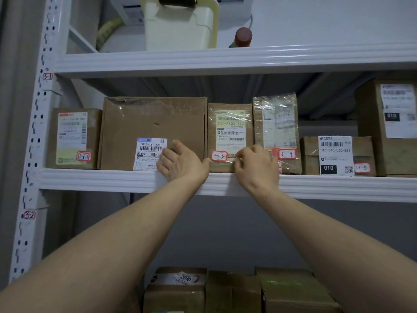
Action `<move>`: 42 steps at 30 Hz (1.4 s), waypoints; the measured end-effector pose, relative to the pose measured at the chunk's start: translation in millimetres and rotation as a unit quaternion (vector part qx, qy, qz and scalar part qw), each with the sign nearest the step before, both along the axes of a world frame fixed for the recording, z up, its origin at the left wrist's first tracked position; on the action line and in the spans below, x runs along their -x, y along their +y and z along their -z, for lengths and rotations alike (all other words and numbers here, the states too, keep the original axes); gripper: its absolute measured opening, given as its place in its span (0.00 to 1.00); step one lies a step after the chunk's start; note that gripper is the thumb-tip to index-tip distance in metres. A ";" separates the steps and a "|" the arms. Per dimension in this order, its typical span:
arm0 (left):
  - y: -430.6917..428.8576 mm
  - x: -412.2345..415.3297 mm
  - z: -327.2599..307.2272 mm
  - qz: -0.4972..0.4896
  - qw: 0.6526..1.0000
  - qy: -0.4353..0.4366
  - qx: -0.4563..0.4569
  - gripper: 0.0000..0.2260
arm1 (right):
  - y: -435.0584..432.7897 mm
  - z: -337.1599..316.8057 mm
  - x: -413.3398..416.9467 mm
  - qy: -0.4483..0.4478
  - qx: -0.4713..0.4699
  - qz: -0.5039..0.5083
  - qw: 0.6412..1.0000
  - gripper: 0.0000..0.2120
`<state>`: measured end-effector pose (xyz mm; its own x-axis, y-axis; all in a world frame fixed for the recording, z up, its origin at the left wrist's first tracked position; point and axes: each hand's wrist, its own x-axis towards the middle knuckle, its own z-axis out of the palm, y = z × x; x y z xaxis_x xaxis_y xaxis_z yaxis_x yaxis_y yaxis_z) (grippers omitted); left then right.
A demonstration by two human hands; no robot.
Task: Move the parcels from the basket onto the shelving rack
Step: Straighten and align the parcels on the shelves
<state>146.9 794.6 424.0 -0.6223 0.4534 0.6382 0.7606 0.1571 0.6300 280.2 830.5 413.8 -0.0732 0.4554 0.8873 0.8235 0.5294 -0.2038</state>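
One brown parcel [153, 118] | white barcode label [149, 150] | left hand [182, 163] touching

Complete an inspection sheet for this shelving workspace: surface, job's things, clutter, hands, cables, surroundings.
Surface: white metal shelf, post marked 3-1.
Job's things: large box between parcel tagged 3-1-1 and parcel tagged 3-1-3; more rightward.
Clutter: cream container and red-capped bottle on the shelf above.
Hands: left hand flat on large box; right hand curled at parcel tagged 3-1-3, grip unclear.
Cables: yellowish hose, upper left.
Surroundings: grey wall; more boxes below.
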 end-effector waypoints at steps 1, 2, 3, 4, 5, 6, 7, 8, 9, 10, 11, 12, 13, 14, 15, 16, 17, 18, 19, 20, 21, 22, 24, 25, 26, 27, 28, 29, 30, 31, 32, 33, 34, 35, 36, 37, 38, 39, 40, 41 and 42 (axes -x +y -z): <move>-0.2 -1.2 0.6 0.002 1.000 0.000 0.001 0.43 | 2.2 0.3 -4.8 0.013 0.001 0.016 1.000 0.13; -0.4 -2.5 1.0 0.003 1.000 0.001 0.002 0.44 | 4.2 0.7 -9.0 0.026 -0.002 0.032 0.999 0.13; -1.2 -3.5 1.3 0.002 1.000 0.002 0.003 0.45 | 5.3 1.2 -12.6 0.042 -0.006 0.045 0.998 0.13; -1.8 -4.6 1.5 0.000 1.000 0.004 0.005 0.47 | 6.0 1.7 -15.8 0.056 -0.010 0.054 0.997 0.12; -2.4 -5.7 1.7 -0.001 1.000 0.006 0.007 0.48 | 6.4 1.8 -18.3 0.067 -0.010 0.063 0.996 0.12; -2.9 -7.0 1.9 -0.002 1.000 0.007 0.010 0.49 | 7.1 2.3 -21.0 0.076 -0.005 0.070 0.995 0.13; -2.9 -8.6 2.3 -0.003 1.000 0.009 0.012 0.49 | 8.2 2.7 -23.5 0.083 0.001 0.078 0.993 0.13; -2.6 -10.4 2.8 -0.005 1.000 0.010 0.012 0.50 | 9.7 3.3 -26.4 0.088 0.007 0.086 0.992 0.14; -1.8 -12.3 3.3 -0.009 1.000 0.012 0.010 0.50 | 11.5 3.8 -29.4 0.094 0.015 0.092 0.991 0.14; -0.8 -14.2 3.7 -0.013 1.000 0.013 0.007 0.50 | 13.3 4.5 -32.5 0.101 0.025 0.096 0.990 0.14; -0.1 -16.0 3.8 -0.016 1.000 0.014 0.004 0.50 | 14.7 5.1 -35.6 0.109 0.034 0.100 0.988 0.15; 0.7 -17.6 3.8 -0.019 1.000 0.013 0.002 0.49 | 16.0 5.9 -38.3 0.115 0.041 0.104 0.987 0.15; 1.3 -18.8 3.7 -0.021 1.000 0.012 0.002 0.49 | 16.9 6.7 -40.4 0.119 0.045 0.107 0.986 0.16; 2.1 -19.8 3.4 -0.023 1.000 0.012 0.002 0.49 | 17.8 7.0 -41.6 0.120 0.046 0.107 0.986 0.16; 2.9 -20.5 3.1 -0.024 1.000 0.012 0.002 0.49 | 18.4 7.2 -42.1 0.120 0.047 0.105 0.986 0.16; 3.6 -21.4 2.8 -0.024 1.000 0.012 0.000 0.49 | 18.8 7.2 -42.6 0.122 0.047 0.101 0.986 0.17; 4.2 -22.3 2.8 -0.023 1.000 0.013 -0.002 0.49 | 19.2 7.2 -43.0 0.124 0.046 0.096 0.987 0.17; 4.8 -23.4 2.7 -0.023 1.000 0.013 -0.003 0.49 | 19.5 7.1 -43.6 0.126 0.046 0.092 0.987 0.17; 4.8 -24.4 2.9 -0.024 1.000 0.013 -0.004 0.49 | 19.5 7.0 -44.2 0.127 0.049 0.089 0.987 0.17; 5.0 -25.3 3.3 -0.024 1.000 0.012 -0.004 0.49 | 19.1 7.0 -45.0 0.127 0.051 0.088 0.987 0.18; 4.9 -25.7 3.8 -0.026 1.000 0.011 -0.003 0.49 | 18.2 6.8 -45.5 0.128 0.053 0.085 0.987 0.18; 4.5 -25.7 4.2 -0.027 1.000 0.010 -0.001 0.49 | 16.6 6.7 -45.4 0.128 0.050 0.079 0.987 0.18; 1.9 -25.0 4.5 -0.023 1.000 0.009 0.004 0.48 | 11.7 6.3 -42.6 0.120 0.029 0.049 0.991 0.15; -0.2 -24.4 4.2 -0.019 1.000 0.008 0.006 0.48 | 8.5 6.1 -39.0 0.110 0.011 0.026 0.994 0.14; -2.9 -22.7 4.1 -0.017 1.000 0.008 0.005 0.46 | 5.0 6.0 -32.6 0.093 -0.012 0.000 0.996 0.14; -6.2 -20.0 3.7 -0.018 1.000 0.008 0.001 0.44 | 1.3 6.0 -24.1 0.073 -0.034 -0.028 0.996 0.13; -10.1 -15.1 3.1 -0.022 1.000 0.009 -0.007 0.42 | -2.6 6.0 -12.8 0.053 -0.053 -0.055 0.996 0.13; -14.3 -8.3 2.8 -0.027 1.000 0.011 -0.013 0.39 | -6.4 6.5 0.0 0.034 -0.068 -0.079 0.994 0.14; -19.2 0.5 3.1 -0.032 0.999 0.011 -0.017 0.36 | -9.7 7.9 14.3 0.014 -0.077 -0.099 0.992 0.14; -24.5 10.7 4.2 -0.040 0.999 0.011 -0.020 0.34 | -13.0 9.9 29.1 -0.004 -0.081 -0.119 0.990 0.15; -30.0 22.4 5.4 -0.051 0.998 0.012 -0.022 0.33 | -17.0 11.8 44.0 -0.021 -0.083 -0.139 0.987 0.16; -36.1 35.0 6.9 -0.064 0.998 0.013 -0.023 0.31 | -22.3 14.3 58.8 -0.032 -0.084 -0.159 0.983 0.18; -42.2 48.4 8.4 -0.074 0.997 0.014 -0.025 0.30 | -27.7 17.2 73.6 -0.041 -0.087 -0.174 0.980 0.19; -48.4 62.0 9.6 -0.082 0.996 0.011 -0.029 0.29 | -32.6 19.7 88.4 -0.053 -0.091 -0.183 0.977 0.19; -53.9 76.5 10.5 -0.088 0.995 0.006 -0.036 0.27 | -37.4 21.6 103.1 -0.063 -0.092 -0.192 0.975 0.19; -59.9 91.3 11.2 -0.092 0.995 0.002 -0.046 0.26 | -41.7 22.8 117.2 -0.075 -0.091 -0.200 0.973 0.19; -65.8 106.5 11.9 -0.093 0.994 0.000 -0.057 0.25 | -46.5 22.4 130.9 -0.094 -0.094 -0.203 0.970 0.19; -71.2 122.6 12.7 -0.093 0.993 0.001 -0.067 0.24 | -50.2 22.0 145.5 -0.108 -0.098 -0.202 0.968 0.19; -76.2 138.8 12.6 -0.090 0.993 0.005 -0.074 0.23 | -54.3 19.6 159.6 -0.125 -0.091 -0.201 0.967 0.18; -81.2 154.8 12.2 -0.085 0.993 0.008 -0.081 0.23 | -58.8 17.3 173.4 -0.141 -0.088 -0.195 0.967 0.17; -85.6 171.0 11.9 -0.081 0.993 0.007 -0.089 0.22 | -63.0 15.9 186.5 -0.159 -0.087 -0.188 0.965 0.17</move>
<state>-24.1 709.0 412.0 -0.6678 0.2280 0.7085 0.7437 0.1651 0.6478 93.7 767.5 397.9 -0.4858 0.1902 0.8532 0.5728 0.8065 0.1463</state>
